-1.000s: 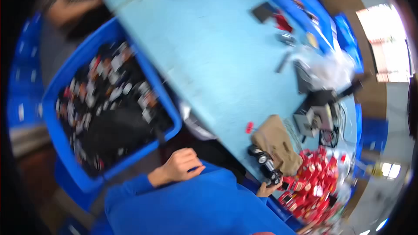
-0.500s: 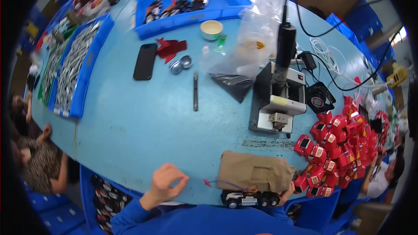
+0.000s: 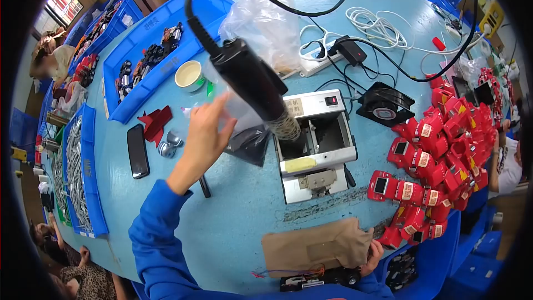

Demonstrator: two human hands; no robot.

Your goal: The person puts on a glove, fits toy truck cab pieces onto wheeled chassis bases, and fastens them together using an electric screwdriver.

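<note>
My left hand point(image 3: 204, 133) is raised over the table, thumb and fingers apart, with nothing in it. It is just left of a black-handled tool point(image 3: 250, 80) whose coiled metal end points down into a white and black machine point(image 3: 316, 150). My right hand point(image 3: 373, 258) is closed around the right end of a black toy car chassis point(image 3: 322, 279) at the near edge. The chassis lies beside a brown cloth point(image 3: 316, 247), with thin coloured wires coming from it. The cloth partly hides the chassis and the fingertips.
Red toy car bodies point(image 3: 427, 169) are heaped at right. A small fan point(image 3: 384, 105) and cables sit behind the machine. Left are a phone point(image 3: 137, 151), a pen point(image 3: 205, 186), a yellow bowl point(image 3: 189, 75) and blue trays point(image 3: 95, 172). Other people are at the far left and right.
The view has turned toward the machine. My left hand has moved forward from the near edge to beside the black-handled tool. My right hand stays at the chassis.
</note>
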